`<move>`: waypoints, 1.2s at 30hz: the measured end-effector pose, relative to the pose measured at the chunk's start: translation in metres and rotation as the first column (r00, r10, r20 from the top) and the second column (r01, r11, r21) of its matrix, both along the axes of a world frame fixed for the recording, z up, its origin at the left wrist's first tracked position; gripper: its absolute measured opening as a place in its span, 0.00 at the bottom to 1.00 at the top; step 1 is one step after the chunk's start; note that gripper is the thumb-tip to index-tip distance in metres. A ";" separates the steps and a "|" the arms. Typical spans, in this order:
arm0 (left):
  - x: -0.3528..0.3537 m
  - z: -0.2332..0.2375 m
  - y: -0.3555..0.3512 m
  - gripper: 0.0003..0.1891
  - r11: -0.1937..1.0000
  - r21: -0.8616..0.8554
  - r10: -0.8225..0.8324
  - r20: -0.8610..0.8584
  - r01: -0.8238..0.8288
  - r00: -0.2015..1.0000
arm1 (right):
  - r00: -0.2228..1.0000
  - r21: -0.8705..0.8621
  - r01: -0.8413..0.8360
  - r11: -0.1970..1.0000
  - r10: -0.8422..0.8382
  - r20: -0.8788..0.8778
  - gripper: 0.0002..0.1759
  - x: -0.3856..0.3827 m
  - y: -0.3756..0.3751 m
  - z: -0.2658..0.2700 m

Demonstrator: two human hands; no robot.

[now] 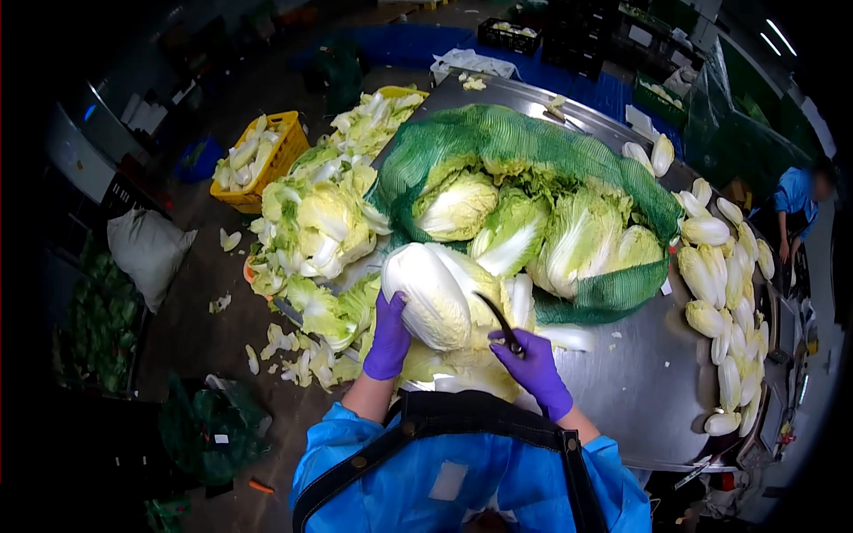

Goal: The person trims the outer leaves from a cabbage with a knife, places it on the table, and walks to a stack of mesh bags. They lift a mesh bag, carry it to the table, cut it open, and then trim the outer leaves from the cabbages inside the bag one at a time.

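Observation:
A large pale napa cabbage (426, 298) is in front of me, its white base turned up and to the left. My left hand (388, 338), in a purple glove, grips its left side. In my purple-gloved right hand (535, 366) is a knife (502, 322) with a dark, curved blade, which overlaps the cabbage's right side in this view. Loose pale leaves (471, 366) lie beneath the cabbage. Just beyond, a green mesh sack (533, 142) lies open with several whole cabbages (577, 235) inside.
Trimmed cabbages (724, 293) lie along the right side of the steel table (613, 391). Leaves (324, 226) are heaped at the table's left, with more scraps on the floor. Beyond them stands a yellow crate (275, 151). Another person (795, 200) is at far right.

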State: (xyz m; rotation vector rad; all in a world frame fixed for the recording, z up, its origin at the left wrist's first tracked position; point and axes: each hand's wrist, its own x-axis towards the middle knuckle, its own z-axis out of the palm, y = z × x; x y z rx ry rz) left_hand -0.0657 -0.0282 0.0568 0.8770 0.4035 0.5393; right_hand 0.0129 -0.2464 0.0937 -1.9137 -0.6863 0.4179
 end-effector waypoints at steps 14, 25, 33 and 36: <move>0.009 0.011 -0.019 0.45 0.958 0.256 -0.131 0.000 0.126 0.991 | 0.993 0.189 -0.087 0.978 0.101 -0.064 0.15 0.015 0.032 0.006; 0.007 0.009 -0.025 0.40 0.957 0.276 -0.077 -0.065 0.092 0.995 | 0.993 0.089 -0.004 0.996 -0.007 0.121 0.09 0.013 0.038 0.012; 0.003 0.012 -0.026 0.39 0.960 0.074 -0.267 -0.057 0.270 0.962 | 0.997 0.185 0.071 0.980 -0.068 -0.022 0.07 0.034 0.028 -0.004; -0.002 0.010 -0.027 0.38 0.955 -0.025 -0.298 -0.062 0.297 0.953 | 0.966 0.196 0.207 0.958 -0.168 -0.198 0.06 0.044 0.022 -0.015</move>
